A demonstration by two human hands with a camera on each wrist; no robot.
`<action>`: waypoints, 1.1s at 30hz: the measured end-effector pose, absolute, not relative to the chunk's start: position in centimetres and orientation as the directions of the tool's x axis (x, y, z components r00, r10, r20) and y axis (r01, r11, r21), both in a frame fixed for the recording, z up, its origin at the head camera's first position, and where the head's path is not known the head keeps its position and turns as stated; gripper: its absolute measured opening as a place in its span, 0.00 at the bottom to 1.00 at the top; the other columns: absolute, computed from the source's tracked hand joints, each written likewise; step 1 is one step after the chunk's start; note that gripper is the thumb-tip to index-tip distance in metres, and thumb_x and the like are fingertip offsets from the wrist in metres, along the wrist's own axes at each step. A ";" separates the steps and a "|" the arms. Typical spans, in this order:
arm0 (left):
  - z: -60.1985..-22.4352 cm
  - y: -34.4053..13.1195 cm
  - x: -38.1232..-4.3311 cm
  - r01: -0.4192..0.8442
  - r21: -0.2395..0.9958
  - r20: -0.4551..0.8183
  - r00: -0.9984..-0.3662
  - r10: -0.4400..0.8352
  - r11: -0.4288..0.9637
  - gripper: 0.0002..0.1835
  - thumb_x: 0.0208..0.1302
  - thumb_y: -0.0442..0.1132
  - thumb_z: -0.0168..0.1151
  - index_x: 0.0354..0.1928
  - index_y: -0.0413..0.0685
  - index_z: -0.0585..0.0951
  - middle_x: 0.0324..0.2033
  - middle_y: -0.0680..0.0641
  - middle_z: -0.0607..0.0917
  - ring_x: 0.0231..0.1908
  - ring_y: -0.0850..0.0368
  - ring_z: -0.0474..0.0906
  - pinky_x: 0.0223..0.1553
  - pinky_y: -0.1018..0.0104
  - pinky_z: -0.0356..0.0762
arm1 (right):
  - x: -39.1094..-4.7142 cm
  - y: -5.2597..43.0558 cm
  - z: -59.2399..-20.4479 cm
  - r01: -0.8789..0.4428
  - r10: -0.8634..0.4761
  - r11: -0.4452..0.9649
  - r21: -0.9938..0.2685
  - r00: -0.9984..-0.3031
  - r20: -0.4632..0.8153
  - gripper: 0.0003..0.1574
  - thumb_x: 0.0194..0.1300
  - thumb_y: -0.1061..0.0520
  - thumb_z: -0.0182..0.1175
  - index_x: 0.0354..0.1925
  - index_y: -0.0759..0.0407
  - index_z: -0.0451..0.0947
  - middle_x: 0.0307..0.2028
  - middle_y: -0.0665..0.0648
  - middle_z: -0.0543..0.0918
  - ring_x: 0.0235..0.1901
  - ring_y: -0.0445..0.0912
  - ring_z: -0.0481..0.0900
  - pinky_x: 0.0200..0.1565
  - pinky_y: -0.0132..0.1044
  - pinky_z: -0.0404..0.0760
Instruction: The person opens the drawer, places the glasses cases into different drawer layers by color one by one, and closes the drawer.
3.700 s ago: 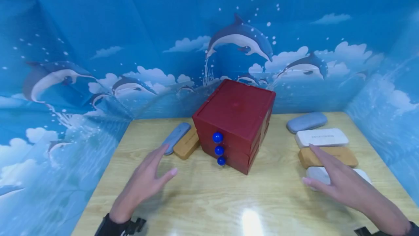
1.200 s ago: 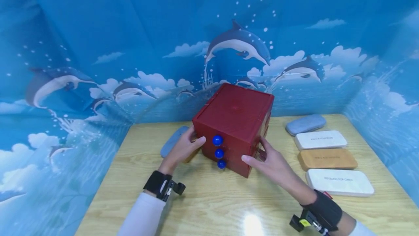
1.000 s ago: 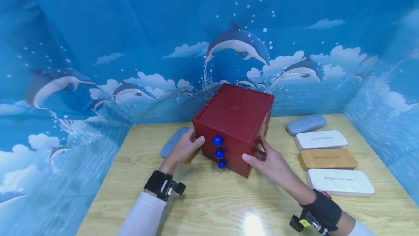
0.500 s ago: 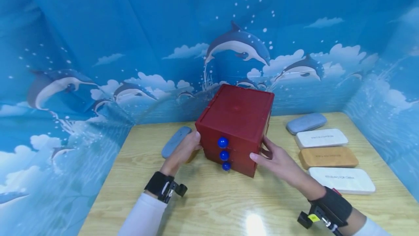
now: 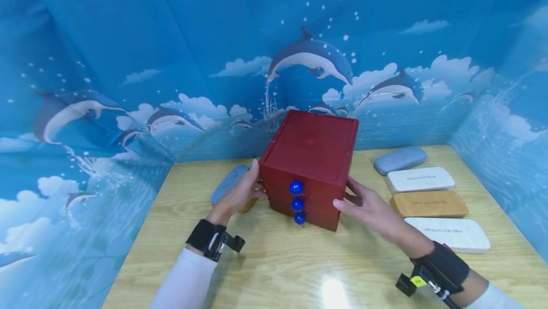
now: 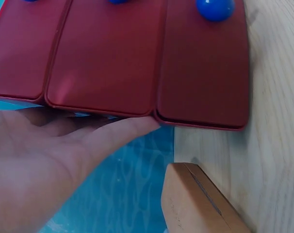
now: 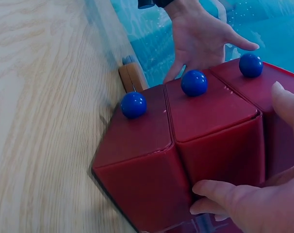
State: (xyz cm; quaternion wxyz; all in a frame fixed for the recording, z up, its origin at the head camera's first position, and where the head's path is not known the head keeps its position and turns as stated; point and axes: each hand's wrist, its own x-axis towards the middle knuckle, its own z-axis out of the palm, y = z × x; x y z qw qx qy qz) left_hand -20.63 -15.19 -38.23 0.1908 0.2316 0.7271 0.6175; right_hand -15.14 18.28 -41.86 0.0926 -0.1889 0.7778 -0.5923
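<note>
Red box [image 5: 310, 147]: one, stands mid-table [image 5: 274, 271]; three blue knobs [image 5: 297, 204]. Hands: two. The left hand [image 5: 236, 195], fingers loosely extended, touches one side; the right hand [image 5: 373, 211], thumb frontward, fingers bent, grips the opposite edge. Cases [image 5: 429, 204]: six, two left, four right. Surface: wood-grain. Walls: dolphin-printed cloth [image 5: 214, 23].

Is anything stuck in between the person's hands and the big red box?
Nothing I can see. The left hand touches the red box on its left side, and the right hand grips its right front edge. A brown case lies on the table near the left hand, but not in between.
</note>
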 end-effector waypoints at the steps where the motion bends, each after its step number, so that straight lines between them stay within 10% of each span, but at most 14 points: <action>1: -37.9 -15.1 -20.5 0.090 0.987 -0.003 -0.818 0.576 0.134 0.34 0.76 0.57 0.18 0.66 0.44 0.65 0.54 0.36 0.76 0.52 0.40 0.73 0.53 0.39 0.69 | -15.1 18.4 -41.9 -0.184 -0.406 0.225 -0.957 -0.910 0.080 0.42 0.69 0.49 0.55 0.73 0.42 0.46 0.71 0.54 0.55 0.63 0.57 0.63 0.53 0.47 0.75; 19: -37.7 -14.6 -21.1 -0.065 0.995 -0.100 -0.762 0.639 0.078 0.27 0.76 0.58 0.33 0.69 0.55 0.62 0.61 0.40 0.71 0.55 0.42 0.73 0.51 0.34 0.68 | -15.6 20.2 -40.6 0.000 -0.564 -0.211 -0.978 -0.817 0.122 0.29 0.79 0.52 0.31 0.72 0.62 0.50 0.69 0.61 0.60 0.64 0.53 0.63 0.60 0.45 0.67; 33: -37.8 -13.8 -20.9 -0.162 0.986 -0.153 -0.721 0.676 0.050 0.30 0.70 0.62 0.42 0.69 0.59 0.63 0.63 0.41 0.68 0.57 0.40 0.70 0.52 0.35 0.67 | -15.7 20.8 -39.7 0.046 -0.534 -0.189 -0.981 -0.843 0.063 0.28 0.79 0.49 0.30 0.69 0.59 0.59 0.61 0.58 0.72 0.61 0.55 0.67 0.57 0.48 0.70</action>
